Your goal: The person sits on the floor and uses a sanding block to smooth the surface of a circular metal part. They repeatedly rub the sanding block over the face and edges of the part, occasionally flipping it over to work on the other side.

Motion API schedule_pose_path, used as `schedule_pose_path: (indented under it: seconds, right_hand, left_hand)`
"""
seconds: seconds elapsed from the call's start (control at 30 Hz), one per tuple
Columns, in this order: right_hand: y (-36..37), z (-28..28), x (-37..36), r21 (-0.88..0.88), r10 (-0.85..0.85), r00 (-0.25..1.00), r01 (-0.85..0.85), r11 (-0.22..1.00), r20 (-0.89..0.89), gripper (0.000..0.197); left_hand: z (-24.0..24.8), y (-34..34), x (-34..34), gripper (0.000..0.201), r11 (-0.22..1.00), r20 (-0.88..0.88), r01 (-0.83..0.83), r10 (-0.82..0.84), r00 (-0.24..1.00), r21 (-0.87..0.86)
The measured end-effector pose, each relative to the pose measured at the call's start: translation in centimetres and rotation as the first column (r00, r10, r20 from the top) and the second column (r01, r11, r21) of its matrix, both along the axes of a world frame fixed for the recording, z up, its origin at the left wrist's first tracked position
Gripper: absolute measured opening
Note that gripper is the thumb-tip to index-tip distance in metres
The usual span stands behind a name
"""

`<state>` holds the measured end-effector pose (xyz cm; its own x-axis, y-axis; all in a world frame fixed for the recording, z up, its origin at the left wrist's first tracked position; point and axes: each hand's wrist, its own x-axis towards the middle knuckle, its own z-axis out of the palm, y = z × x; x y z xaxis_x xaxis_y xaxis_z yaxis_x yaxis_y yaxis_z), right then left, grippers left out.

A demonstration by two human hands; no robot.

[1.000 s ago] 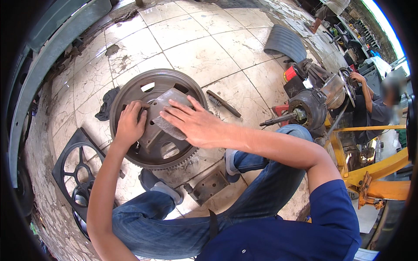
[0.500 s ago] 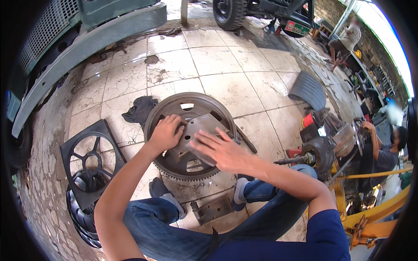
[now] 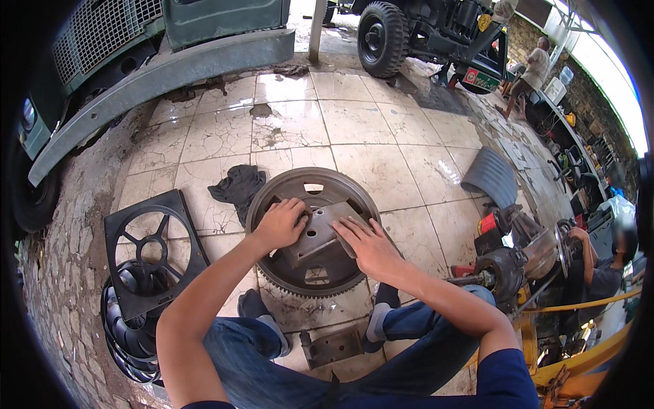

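A dark metal block with a flat plate face and round holes [image 3: 306,249] rests across a large toothed flywheel [image 3: 276,273] on the tiled floor between my feet. My left hand [image 3: 281,225] is curled over the block's upper left edge, fingers bent around it. My right hand [image 3: 371,249] lies flat with fingers stretched over the block's right side. Under its palm shows a thin grey piece [image 3: 345,243], perhaps an abrasive sheet; its kind is unclear. A second metal plate with holes [image 3: 334,347] lies on the floor between my legs.
A black fan shroud [image 3: 184,235] leans over fan parts at left, near a dark cloth [image 3: 238,184]. A curved grey panel [image 3: 490,177] and an axle assembly [image 3: 504,262] lie right, where a person works. A truck bumper [image 3: 170,75] juts in at upper left.
My right hand has slid slightly right across the block, and its motion blur is gone. My left hand keeps its hold. The whole view has shifted, showing more of the vehicles.
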<state>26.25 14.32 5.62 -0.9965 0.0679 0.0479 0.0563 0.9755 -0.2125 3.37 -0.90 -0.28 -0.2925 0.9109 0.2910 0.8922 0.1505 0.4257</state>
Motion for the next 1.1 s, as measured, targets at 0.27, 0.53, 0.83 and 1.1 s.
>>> schedule_pose_path:
  seconds: [0.27, 0.53, 0.83, 1.1]
  right_hand:
    - [0.5, -1.0, -0.1, 0.052, 0.082, 0.989, -0.076, 0.996, -0.126, 0.068]
    - [0.7, -1.6, -0.2, -0.005, -0.046, 0.996, 0.046, 0.999, -0.079, 0.066]
    - [-0.3, -1.9, 0.0, -0.027, 0.017, 0.992, -0.021, 0.999, -0.128, 0.065]
    - [-0.7, -1.9, -0.1, 0.057, 0.023, 0.993, -0.016, 0.998, -0.115, 0.065]
  left_hand:
    - [-0.4, 0.3, -0.3, 0.021, 1.0, -0.011, 0.006, -0.006, 1.0, 0.02]
    - [-0.2, 0.3, -0.3, 0.02, 0.997, -0.049, 0.011, -0.007, 0.999, 0.074]
    - [0.4, 0.2, -0.3, 0.018, 1.0, 0.027, 0.015, -0.016, 1.0, 0.014]
    - [0.8, 0.2, -0.2, 0.018, 1.0, 0.034, 0.008, -0.007, 0.999, -0.011]
